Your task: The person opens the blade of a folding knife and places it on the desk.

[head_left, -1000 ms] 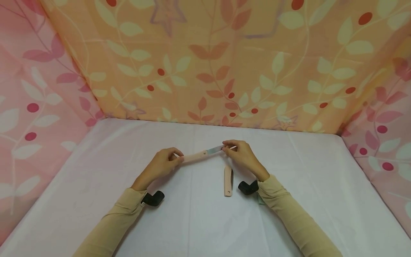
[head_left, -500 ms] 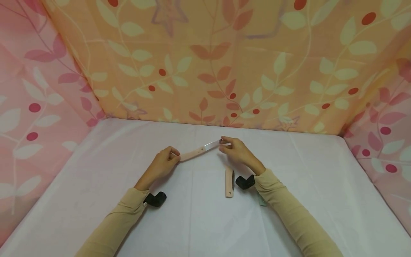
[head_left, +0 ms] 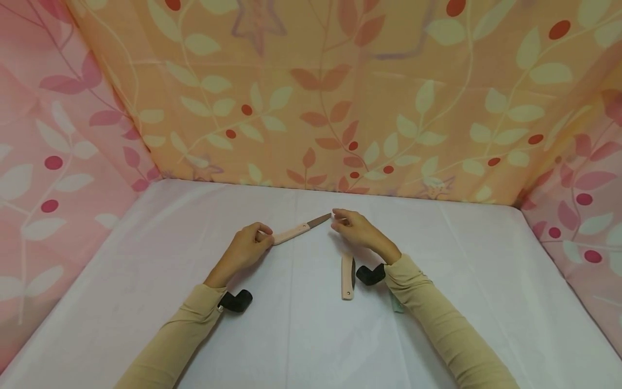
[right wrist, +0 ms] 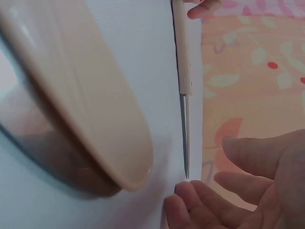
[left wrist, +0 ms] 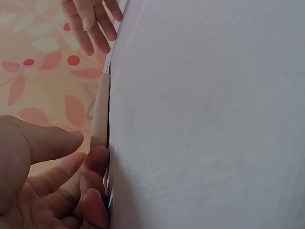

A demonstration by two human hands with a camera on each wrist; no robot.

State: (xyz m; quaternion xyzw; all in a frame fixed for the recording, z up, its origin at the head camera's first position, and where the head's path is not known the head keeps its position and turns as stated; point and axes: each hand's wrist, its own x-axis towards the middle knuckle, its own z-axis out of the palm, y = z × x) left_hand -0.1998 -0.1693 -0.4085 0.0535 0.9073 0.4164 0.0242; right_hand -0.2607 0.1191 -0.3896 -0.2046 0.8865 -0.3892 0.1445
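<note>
An unfolded folding knife with a pale pink-beige handle (head_left: 291,234) and a dark-looking blade (head_left: 319,220) lies along the white tabletop, its tip pointing to the far right. My left hand (head_left: 250,243) is at the handle's end; in the left wrist view its loosely bent fingertips (left wrist: 97,160) overlap the handle while the thumb stands apart. Just beyond the blade tip, my right hand (head_left: 357,227) has its fingers relaxed and spread from the thumb, with nothing between them. Nearer me, a second, folded knife (head_left: 347,276) of the same colour lies with its blade tucked into the handle.
A small green item (head_left: 397,303) lies partly under the right sleeve. Black wrist cameras (head_left: 236,301) stick out from both cuffs. Floral cloth (head_left: 311,97) hangs behind the white table (head_left: 291,335) and at both sides.
The right fingertips have come off the blade tip. The unfolded knife has shifted slightly left and away, and its blade has gone from bright to dark. The folded knife stays put.
</note>
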